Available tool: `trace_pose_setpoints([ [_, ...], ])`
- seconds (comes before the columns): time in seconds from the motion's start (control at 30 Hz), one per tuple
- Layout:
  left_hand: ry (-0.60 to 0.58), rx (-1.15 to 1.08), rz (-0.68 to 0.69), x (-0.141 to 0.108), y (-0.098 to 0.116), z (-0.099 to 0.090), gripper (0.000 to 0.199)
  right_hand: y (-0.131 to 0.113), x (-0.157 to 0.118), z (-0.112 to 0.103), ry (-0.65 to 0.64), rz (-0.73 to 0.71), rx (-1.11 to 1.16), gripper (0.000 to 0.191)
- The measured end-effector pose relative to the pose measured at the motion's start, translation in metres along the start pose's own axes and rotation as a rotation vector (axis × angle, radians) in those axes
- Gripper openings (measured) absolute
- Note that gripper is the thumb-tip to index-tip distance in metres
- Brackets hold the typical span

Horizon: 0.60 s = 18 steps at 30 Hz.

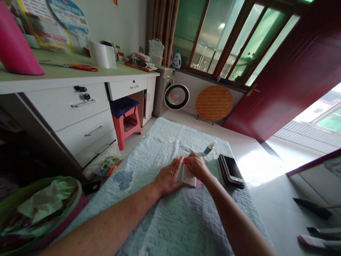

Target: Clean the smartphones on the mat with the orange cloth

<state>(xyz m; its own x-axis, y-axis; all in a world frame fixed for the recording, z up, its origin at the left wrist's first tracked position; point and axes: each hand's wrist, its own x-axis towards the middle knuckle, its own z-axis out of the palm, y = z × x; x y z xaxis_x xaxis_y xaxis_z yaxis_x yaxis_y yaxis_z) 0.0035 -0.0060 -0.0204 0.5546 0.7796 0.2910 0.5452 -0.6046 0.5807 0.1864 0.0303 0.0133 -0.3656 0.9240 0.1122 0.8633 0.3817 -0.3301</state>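
A white smartphone (188, 177) lies on the light-blue quilted cloth (160, 227), partly covered by my hands. My left hand (170, 176) grips its left side, with the thumb near the lower edge and the fingers near the far end. Over the phone's far end, my right hand (196, 165) has its fingers closed together; whatever they pinch is hidden. A small bottle (208, 148) with a blue label lies tilted beyond my right hand. To the right sits a stack of phones (233, 170), a white-framed one on top.
On the left stand a white desk (133, 76) with drawers and a pink stool (128, 124). A waste bin (77, 192) is at lower left. Farther back are a washing machine (165, 80) with its door ajar, a round wooden tabletop (214, 103) and a red door (279, 67).
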Motion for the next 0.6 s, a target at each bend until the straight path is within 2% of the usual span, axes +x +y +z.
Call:
trace_pose_setpoints([
  [0.13, -0.034, 0.057, -0.015, 0.000, 0.001, -0.002, 0.079, 0.014, 0.013, 0.000, 0.021, 0.049, -0.029, 0.025],
  [0.23, -0.088, 0.107, -0.011, 0.000, 0.002, -0.005, 0.052, 0.024, 0.009, 0.000, 0.060, 0.104, -0.061, 0.024],
  [0.3, -0.101, 0.127, 0.006, 0.000, 0.003, -0.007, 0.042, 0.029, 0.001, -0.001, 0.088, 0.140, -0.066, 0.024],
  [0.43, -0.108, 0.140, 0.034, 0.001, 0.003, -0.008, 0.038, 0.028, -0.021, -0.002, 0.110, 0.212, -0.058, 0.023],
  [0.6, -0.091, 0.135, 0.044, 0.001, 0.002, -0.006, 0.041, 0.012, -0.047, 0.000, 0.062, 0.263, -0.034, 0.022],
])
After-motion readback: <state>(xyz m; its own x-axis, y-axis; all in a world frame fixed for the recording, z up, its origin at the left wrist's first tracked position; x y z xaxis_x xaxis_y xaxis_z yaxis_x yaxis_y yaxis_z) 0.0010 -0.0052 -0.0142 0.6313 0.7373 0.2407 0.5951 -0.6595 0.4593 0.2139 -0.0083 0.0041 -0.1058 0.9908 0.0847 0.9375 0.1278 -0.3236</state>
